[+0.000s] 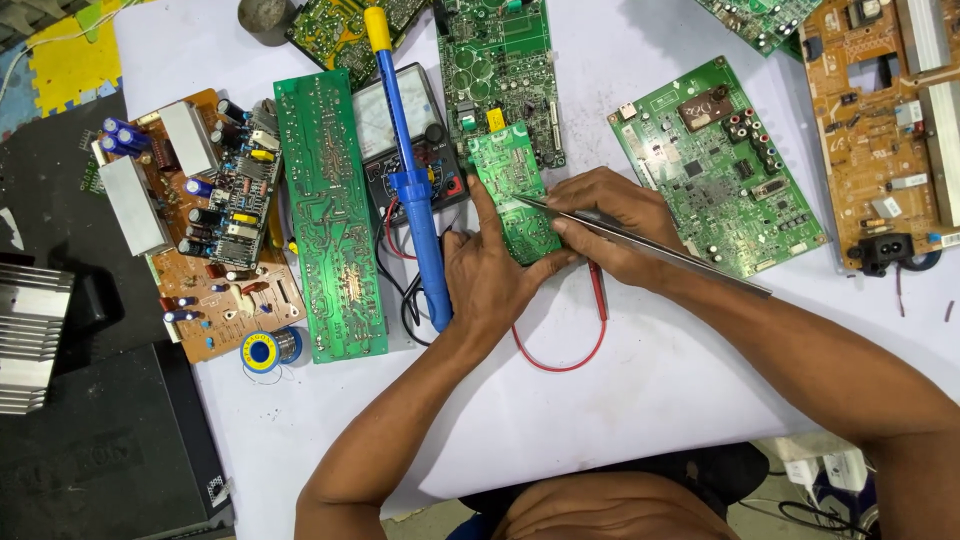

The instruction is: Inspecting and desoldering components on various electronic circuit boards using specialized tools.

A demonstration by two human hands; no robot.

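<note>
My left hand (485, 275) grips the lower left edge of a small green circuit board (512, 180) lying on the white table, thumb up along its side. My right hand (615, 225) pinches long metal tweezers (660, 248), their tips resting on the middle of that board and their handle running down to the right over my wrist. A blue soldering iron (410, 170) with a yellow end lies just left of my left hand, partly under it.
A long green board (328, 215) and a brown board with capacitors (200, 220) lie at the left, a solder spool (262, 350) below them. A multimeter (405, 130) with red lead (560, 355), more boards at the right (715, 165), (880, 130).
</note>
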